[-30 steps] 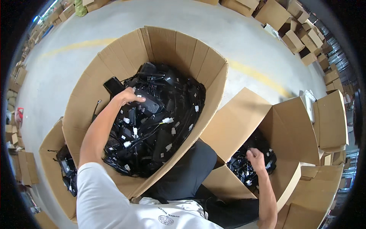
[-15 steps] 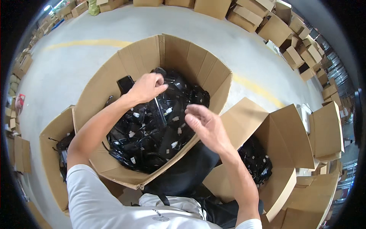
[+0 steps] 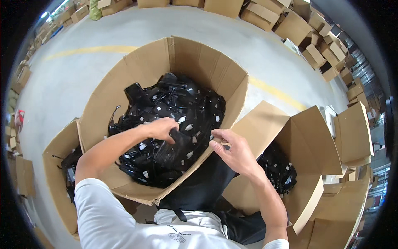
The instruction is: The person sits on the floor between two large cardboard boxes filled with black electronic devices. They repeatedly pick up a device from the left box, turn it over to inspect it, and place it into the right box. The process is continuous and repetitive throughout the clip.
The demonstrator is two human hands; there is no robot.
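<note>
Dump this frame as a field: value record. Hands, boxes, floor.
left hand: gripping a black part, motion-blurred
right hand: open, no item visible in it, near the large box
large box contents: piled black parts, cables, white connectors
right box: flaps open, similar black parts inside
left box: black parts inside, partly hidden
floor: grey, yellow line

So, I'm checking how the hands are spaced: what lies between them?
In the head view, the stretch between the left hand and the right hand crosses black parts with white connectors, heaped in the large cardboard box.
</note>
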